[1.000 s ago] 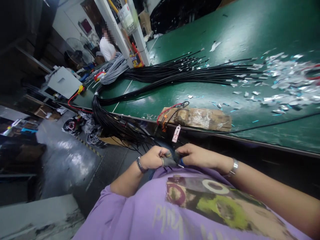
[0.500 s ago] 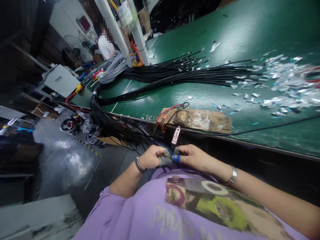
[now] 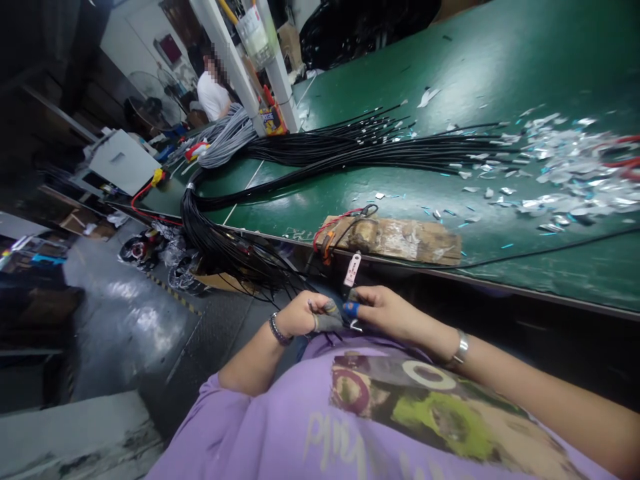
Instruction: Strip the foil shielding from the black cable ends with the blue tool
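Cable bundle (image 3: pixel 201 223), one, black, overhangs the green bench (image 3: pixel 480 60). Left hand (image 3: pixel 303 313): wrapped fingers (image 3: pixel 327 324) closed on one silver-tipped cable (image 3: pixel 356 327), its end projecting toward the right hand (image 3: pixel 381 310). Right thumb and forefinger nearly together; grip contents cannot be determined.

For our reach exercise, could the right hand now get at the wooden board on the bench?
Probably yes: the wooden board lies along the near edge of the bench, beyond the right hand, and the pale tag leaves the board's right part free.
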The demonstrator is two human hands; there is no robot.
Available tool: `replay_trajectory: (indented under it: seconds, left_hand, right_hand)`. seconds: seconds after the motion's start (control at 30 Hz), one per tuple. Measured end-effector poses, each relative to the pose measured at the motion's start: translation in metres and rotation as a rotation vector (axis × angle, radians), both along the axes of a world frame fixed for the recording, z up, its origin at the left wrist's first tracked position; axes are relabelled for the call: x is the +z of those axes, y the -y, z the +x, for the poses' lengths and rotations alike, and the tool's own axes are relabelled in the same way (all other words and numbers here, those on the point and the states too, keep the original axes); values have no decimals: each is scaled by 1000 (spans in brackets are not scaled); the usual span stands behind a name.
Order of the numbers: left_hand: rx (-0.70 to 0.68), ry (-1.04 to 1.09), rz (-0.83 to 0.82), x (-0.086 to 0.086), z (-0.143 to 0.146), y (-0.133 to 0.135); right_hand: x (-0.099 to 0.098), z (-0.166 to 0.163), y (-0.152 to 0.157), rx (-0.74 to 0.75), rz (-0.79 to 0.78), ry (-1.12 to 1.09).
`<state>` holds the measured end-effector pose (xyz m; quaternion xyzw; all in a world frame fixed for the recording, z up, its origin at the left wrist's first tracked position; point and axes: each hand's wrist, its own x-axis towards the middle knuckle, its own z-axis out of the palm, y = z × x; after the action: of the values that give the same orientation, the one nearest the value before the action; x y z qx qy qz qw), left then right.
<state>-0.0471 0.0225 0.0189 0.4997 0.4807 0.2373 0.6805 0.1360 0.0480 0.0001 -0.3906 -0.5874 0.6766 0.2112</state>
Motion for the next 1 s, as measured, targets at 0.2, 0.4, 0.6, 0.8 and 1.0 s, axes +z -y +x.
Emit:
replay_trajectory:
  seconds: [0.2,0.4,0.6,0.8,1.0]
  left_hand:
    - [52,30,8,-4,-11,-1]
    - [24,69,-39,-8,-12,-3]
    - [-199,34,-109,-3,-10,-10]
    - [-162,17,17,0,-6,-12]
    - [78,69,194,-4,-9,-17]
  right_hand:
    - [-6,16,2,-83,517,-7]
    - [6,17,6,231,1218,84]
    - [16,13,-3,492,749,-41]
    - [-8,16,-13,293,-111,-205]
    - [-9,7,-24,-79,-384,-390]
